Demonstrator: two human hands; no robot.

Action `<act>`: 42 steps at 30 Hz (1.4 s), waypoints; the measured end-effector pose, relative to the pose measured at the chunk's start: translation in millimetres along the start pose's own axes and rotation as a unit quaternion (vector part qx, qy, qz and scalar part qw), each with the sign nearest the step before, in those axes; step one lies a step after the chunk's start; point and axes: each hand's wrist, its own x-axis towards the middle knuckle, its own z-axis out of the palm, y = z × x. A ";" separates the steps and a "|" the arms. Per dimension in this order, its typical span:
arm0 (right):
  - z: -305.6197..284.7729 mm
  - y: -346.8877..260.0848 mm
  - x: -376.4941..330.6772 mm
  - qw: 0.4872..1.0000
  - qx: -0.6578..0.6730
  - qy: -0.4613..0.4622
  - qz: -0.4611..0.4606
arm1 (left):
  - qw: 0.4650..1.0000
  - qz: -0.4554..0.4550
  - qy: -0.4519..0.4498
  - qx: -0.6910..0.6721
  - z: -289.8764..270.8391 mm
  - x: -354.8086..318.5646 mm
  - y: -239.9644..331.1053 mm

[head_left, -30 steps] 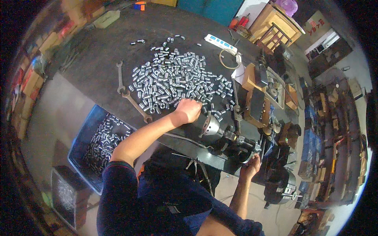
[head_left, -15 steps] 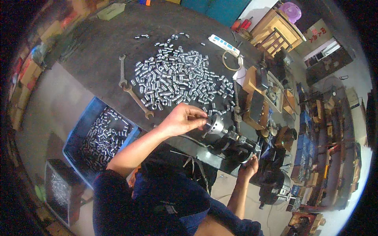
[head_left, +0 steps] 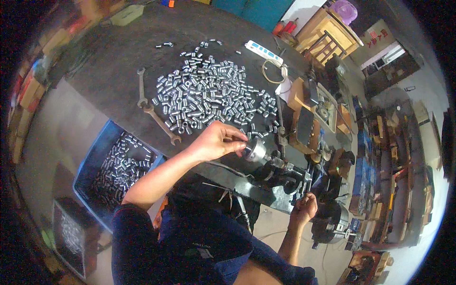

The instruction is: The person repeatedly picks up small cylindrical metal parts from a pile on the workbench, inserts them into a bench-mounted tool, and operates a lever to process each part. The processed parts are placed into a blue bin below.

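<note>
My left hand [head_left: 223, 141] is closed in a pinch at the open face of a round steel chuck [head_left: 256, 150] on a small bench machine. Thumb and fingertips hide most of what lies between them. Behind the chuck runs the machine's slim metal body [head_left: 287, 167]. At its far end my right hand [head_left: 305, 208] is curled around a handle [head_left: 299, 192], mostly covered by the fingers. Beyond my left hand a wide pile of short shiny metal sleeves [head_left: 204, 92] lies on the dark table.
Two open-ended wrenches [head_left: 142, 88] lie left of the pile. A blue crate [head_left: 97, 147] of metal sleeves stands lower left. On the right are a white power strip [head_left: 263, 51], a cardboard box [head_left: 304, 128] and another larger chuck [head_left: 332, 221]. Loaded shelves [head_left: 380, 166] stand farther right.
My right hand has shifted slightly right and down relative to the machine. The chuck's dark holes now show less clearly. My left hand stays pinched at the chuck; the view has shifted slightly.
</note>
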 end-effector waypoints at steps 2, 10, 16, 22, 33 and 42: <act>-7.7 8.8 3.4 1.000 0.013 -0.005 -0.009 | 1.000 -0.003 0.006 0.000 -0.3 0.0 -0.8; -10.4 6.8 6.3 0.999 -0.022 0.010 0.031 | 0.999 -0.011 -0.025 -0.039 2.5 3.1 -8.3; -0.8 -25.5 11.2 0.998 -0.013 -0.054 0.000 | 0.998 -0.031 -0.036 0.028 4.3 5.9 1.2; 32.7 -35.1 70.9 0.993 0.053 -0.070 0.081 | 0.996 -0.036 0.035 0.072 1.9 -4.7 12.3; 0.6 59.7 95.6 0.998 0.037 0.046 0.015 | 0.959 0.041 0.101 0.261 32.7 2.5 -2.2; -1.5 -25.2 8.6 1.000 -0.009 -0.018 0.020 | 0.968 -0.022 0.075 0.237 40.4 3.2 1.2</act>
